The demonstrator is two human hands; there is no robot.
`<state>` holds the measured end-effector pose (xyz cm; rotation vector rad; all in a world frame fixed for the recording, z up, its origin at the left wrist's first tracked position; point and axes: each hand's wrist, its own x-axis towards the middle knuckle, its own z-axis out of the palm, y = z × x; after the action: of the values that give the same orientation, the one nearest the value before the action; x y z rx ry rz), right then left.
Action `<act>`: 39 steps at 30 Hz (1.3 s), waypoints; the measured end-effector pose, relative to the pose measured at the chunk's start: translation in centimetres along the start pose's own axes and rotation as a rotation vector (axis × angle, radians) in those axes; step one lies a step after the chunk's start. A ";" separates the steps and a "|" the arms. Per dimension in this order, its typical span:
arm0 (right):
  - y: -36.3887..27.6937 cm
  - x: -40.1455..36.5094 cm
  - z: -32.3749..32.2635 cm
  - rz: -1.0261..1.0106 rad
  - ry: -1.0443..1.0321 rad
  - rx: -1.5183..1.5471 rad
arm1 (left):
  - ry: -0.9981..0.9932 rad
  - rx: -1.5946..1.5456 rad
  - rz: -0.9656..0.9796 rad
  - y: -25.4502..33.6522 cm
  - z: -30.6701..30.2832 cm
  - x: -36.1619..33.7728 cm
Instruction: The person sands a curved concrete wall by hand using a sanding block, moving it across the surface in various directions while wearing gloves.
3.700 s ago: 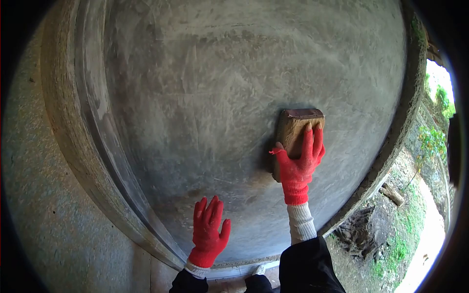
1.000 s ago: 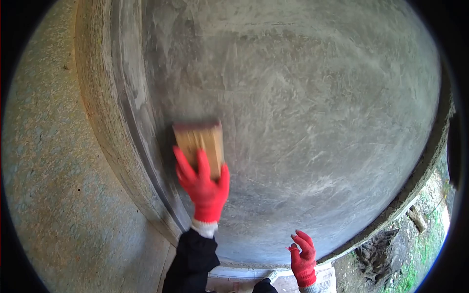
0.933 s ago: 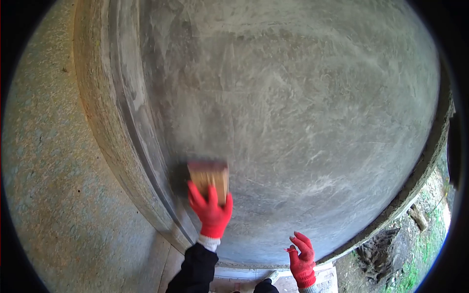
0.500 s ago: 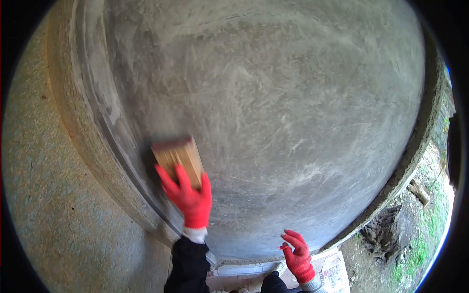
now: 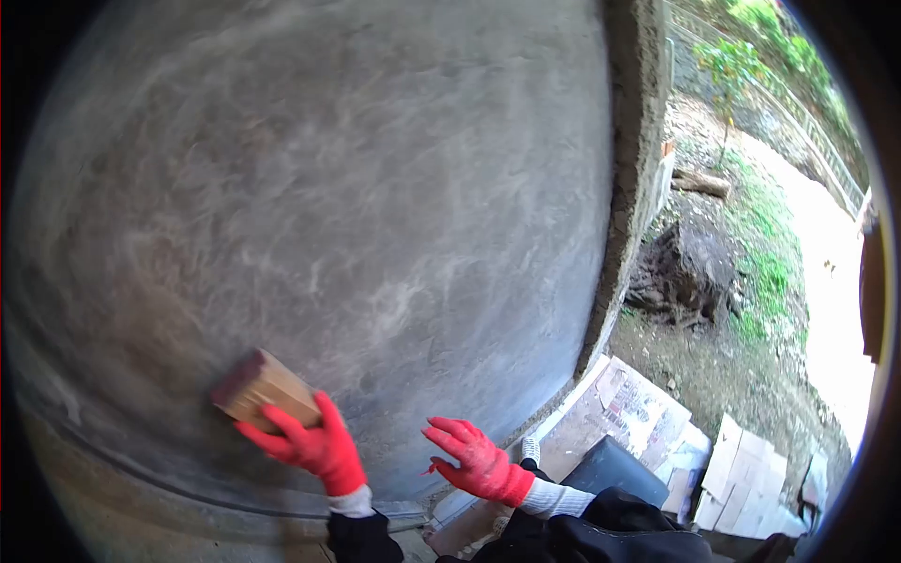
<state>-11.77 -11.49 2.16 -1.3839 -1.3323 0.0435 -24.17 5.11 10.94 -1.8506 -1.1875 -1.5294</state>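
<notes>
A wooden block [image 5: 272, 389] with a dark reddish face lies against the grey plastered wall [image 5: 375, 206] at the lower left. My left hand [image 5: 314, 446], in a red glove with a white cuff, grips the block from its lower right side. To the right of it, my right hand [image 5: 477, 462], also red-gloved, is held near the wall's lower part with nothing in it, its fingers apart and slightly bent. A loose red thread hangs by its fingertips.
A rough wall edge [image 5: 631, 178] runs down the right of the plaster. Beyond it are a tree stump [image 5: 683, 277], a log [image 5: 702, 183] and grass. Flattened cardboard [image 5: 741, 479] and a dark box-like object [image 5: 615, 471] lie at the lower right.
The view has swung to the right, showing more ground outside. The block and my left hand appear lower and farther left, tilted differently. My right hand appears farther left and higher.
</notes>
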 end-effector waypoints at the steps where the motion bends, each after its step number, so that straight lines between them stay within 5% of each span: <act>1: 0.4 -0.3 0.8 -0.044 -0.014 -0.105 | -0.071 -0.055 0.036 1.2 0.5 -3.1; 4: 2.2 0.5 3.0 -0.046 -0.072 -0.268 | -0.273 -0.295 -0.139 5.3 0.8 -6.4; 9: 5.8 6.2 5.2 -0.183 0.419 -0.510 | -0.344 -0.388 -0.018 9.7 1.3 -5.0; 14: 8.2 12.5 -1.5 -0.344 0.578 -0.590 | -0.530 -0.824 0.081 12.0 1.9 -3.8; 17: 9.5 15.8 -10.6 -0.188 0.575 -0.625 | -0.394 -0.701 0.119 11.3 2.3 -2.9; 22: 16.3 24.1 -27.3 0.060 0.959 -0.469 | -0.186 -0.428 0.171 9.1 6.3 -5.5; 25: 16.4 25.2 -31.0 0.075 0.967 -0.366 | 0.036 -0.253 0.315 9.8 8.0 -6.0; 27: 16.8 22.8 -27.2 -0.226 0.882 -0.625 | 0.095 -0.186 0.309 9.8 9.2 -6.7; 28: 16.5 20.2 -24.5 -0.316 0.735 -0.759 | 0.110 -0.192 0.296 10.2 8.8 -6.3; 30: 18.6 15.3 -19.7 -0.804 0.333 -0.713 | 0.315 0.125 0.515 11.3 7.6 -5.2; 32: 21.5 13.0 -17.7 -1.153 0.125 -0.886 | 0.289 0.024 0.362 10.7 9.1 -7.2; 33: 21.9 13.3 -18.7 -1.090 0.177 -0.857 | 0.273 -0.073 0.230 10.2 9.7 -7.8; 39: 21.7 22.8 -32.1 -0.409 0.848 -0.720 | 0.281 -0.044 0.201 9.4 9.6 -8.2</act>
<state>31.99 -10.13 12.37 -1.4043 -0.8746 -1.2637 -11.08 5.11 2.10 -1.6569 -0.8213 -1.6443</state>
